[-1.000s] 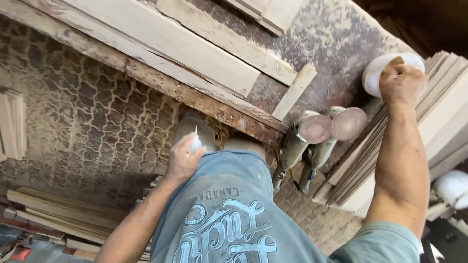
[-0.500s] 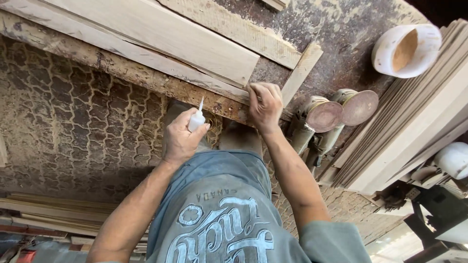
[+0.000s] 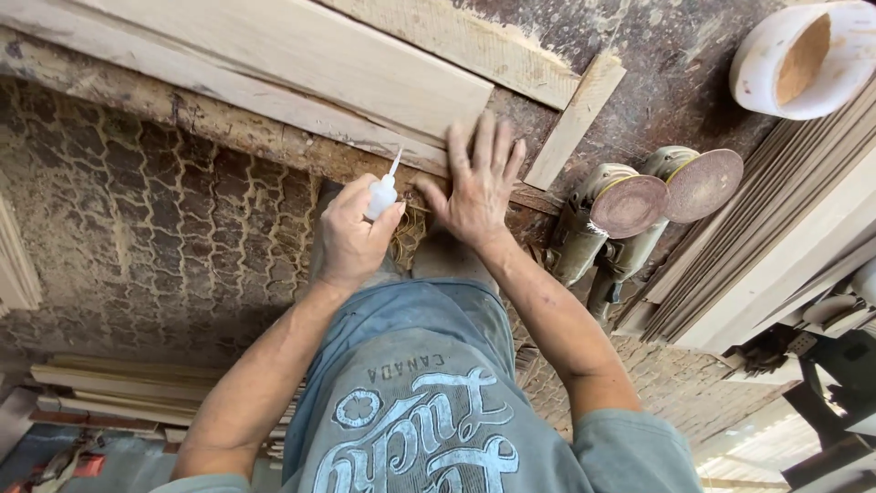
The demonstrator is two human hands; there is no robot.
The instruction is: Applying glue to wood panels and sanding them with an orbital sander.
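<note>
My left hand (image 3: 351, 233) grips a small white squeeze bottle (image 3: 381, 194) with a thin nozzle aimed up at the near edge of a pale wooden plank (image 3: 301, 64). Just to the bottle's right, my right hand (image 3: 476, 187) lies flat with its fingers spread on that plank's corner and the worn workbench edge (image 3: 182, 114). The right hand holds nothing. A short loose wooden strip (image 3: 575, 119) rests at an angle just beyond its fingertips.
Two disc sanders (image 3: 630, 205) (image 3: 703, 183) lie on the bench to the right. A white bowl (image 3: 803, 59) holding brown powder sits on a stack of thin boards (image 3: 776, 256) at far right. More planks (image 3: 119, 388) lie on the patterned floor at lower left.
My right hand came back from the white bowl at far right to the plank's corner and spread flat. My left hand lifted the bottle closer to the plank's edge.
</note>
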